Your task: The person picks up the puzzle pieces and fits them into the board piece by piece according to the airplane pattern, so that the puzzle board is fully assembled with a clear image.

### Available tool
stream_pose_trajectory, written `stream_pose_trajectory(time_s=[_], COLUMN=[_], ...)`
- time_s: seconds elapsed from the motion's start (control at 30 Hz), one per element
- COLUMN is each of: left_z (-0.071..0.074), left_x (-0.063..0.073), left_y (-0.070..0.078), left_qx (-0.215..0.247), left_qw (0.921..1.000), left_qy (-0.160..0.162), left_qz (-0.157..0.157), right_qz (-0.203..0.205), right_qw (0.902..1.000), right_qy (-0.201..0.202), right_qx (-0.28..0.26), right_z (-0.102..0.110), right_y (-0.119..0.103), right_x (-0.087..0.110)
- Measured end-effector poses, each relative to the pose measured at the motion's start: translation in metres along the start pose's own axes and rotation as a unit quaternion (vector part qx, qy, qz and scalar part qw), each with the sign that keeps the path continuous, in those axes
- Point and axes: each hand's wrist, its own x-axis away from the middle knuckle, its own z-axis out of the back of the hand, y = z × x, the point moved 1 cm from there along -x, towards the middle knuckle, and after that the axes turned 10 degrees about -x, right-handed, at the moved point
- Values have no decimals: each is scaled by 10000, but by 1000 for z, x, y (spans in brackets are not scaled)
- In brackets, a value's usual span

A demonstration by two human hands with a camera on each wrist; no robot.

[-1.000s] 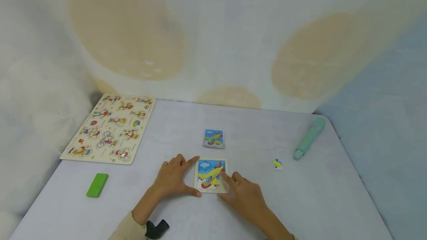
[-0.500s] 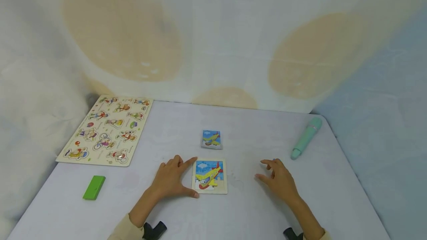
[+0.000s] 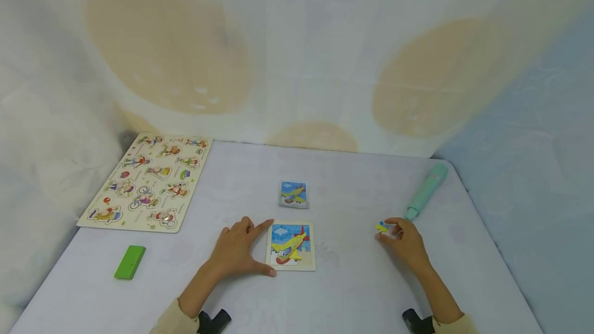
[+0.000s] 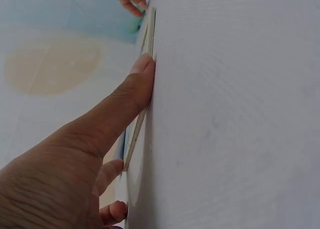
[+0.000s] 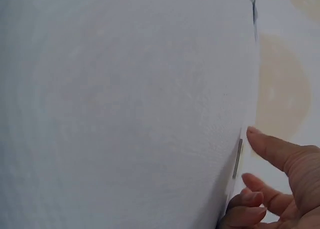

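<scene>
A small wooden jigsaw puzzle (image 3: 306, 263) with a yellow airplane picture lies at the table's front middle; its lower right part is bare wood. My left hand (image 3: 236, 249) holds it by the left corners, thumb at the near one and index finger at the far one. In the left wrist view the thumb (image 4: 142, 79) lies against the puzzle's edge. To the right, a loose yellow and blue puzzle piece (image 3: 381, 227) lies on the table. My right hand (image 3: 407, 244) is around it, thumb and index finger apart on either side, as the right wrist view shows.
A small card box (image 3: 294, 195) with the same airplane stands behind the puzzle. A green block (image 3: 130, 262) and a large picture board (image 3: 195, 189) are on the left. A mint-green microphone-shaped thing (image 3: 427, 192) lies just beyond my right hand. White cloth walls close off the back.
My right hand has left the puzzle and moved right to the loose piece, its thumb and index finger now beside it. The left hand has stayed at the puzzle's corners.
</scene>
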Motion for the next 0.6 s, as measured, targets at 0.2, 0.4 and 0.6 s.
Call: stream_pose_trajectory(time_s=[0.2,0.4,0.6], left_z=[0,-1,-2], left_x=[1,1,0], left_y=[-1,-1,0], left_qx=[-21,-15,-59], left_qw=[10000,10000,10000], left_qy=[58,44,-2], left_qz=[-8,-14,-4], right_qz=[-121,-84,27], right_qw=[9998,9998,9990], right_qy=[94,128,350], right_qx=[90,86,292], right_z=[-1,-1,-3], right_y=[1,3,2], right_x=[-1,1,2])
